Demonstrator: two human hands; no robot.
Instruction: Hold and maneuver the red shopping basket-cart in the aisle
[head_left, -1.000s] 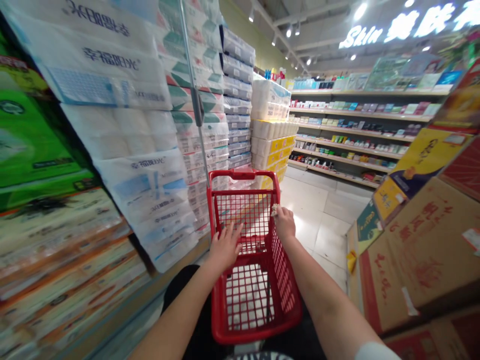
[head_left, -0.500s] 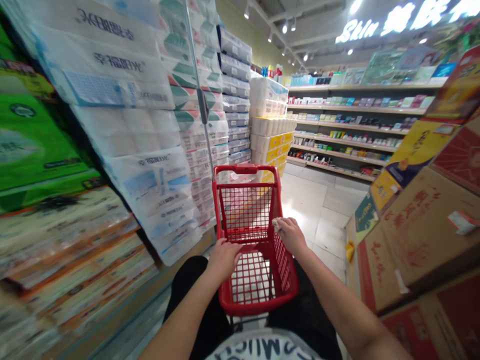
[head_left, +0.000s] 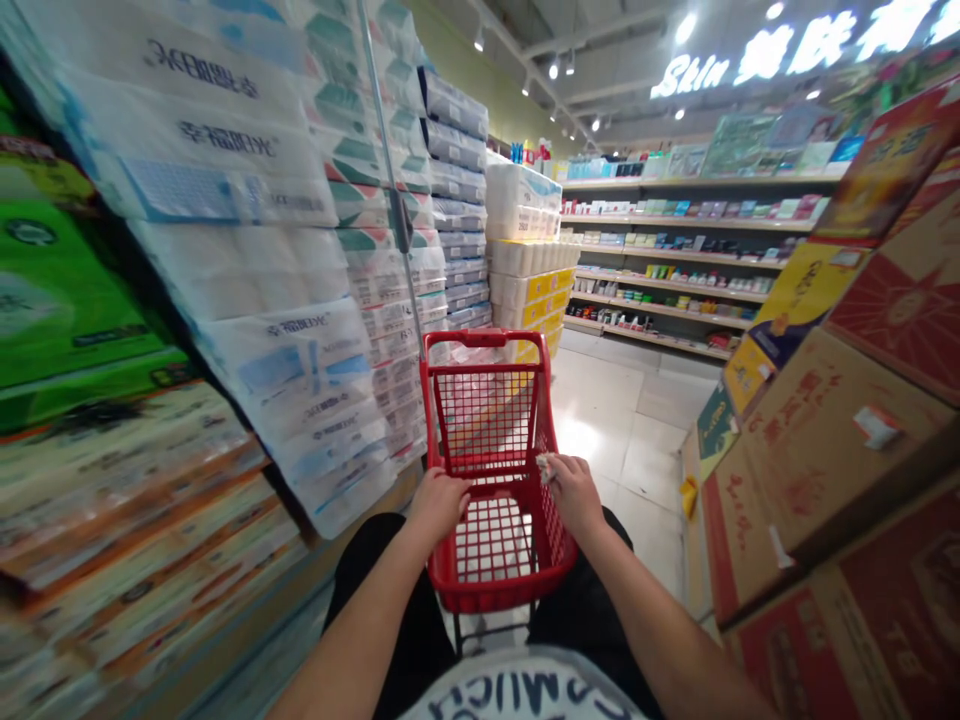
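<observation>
Red plastic shopping basket (head_left: 501,592) is parked right at the legs, left rim gripped by the left hand (head_left: 442,508). A crumpled whitish scrap (head_left: 545,467) is pinched in the right hand (head_left: 576,497), by the basket's right side.

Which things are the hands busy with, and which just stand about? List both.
In use:
cart
left hand, at its left side
right hand, by its right side, pinching a pale item, too small to identify

Standing about:
wrapped packs
boxes
shelves
</observation>
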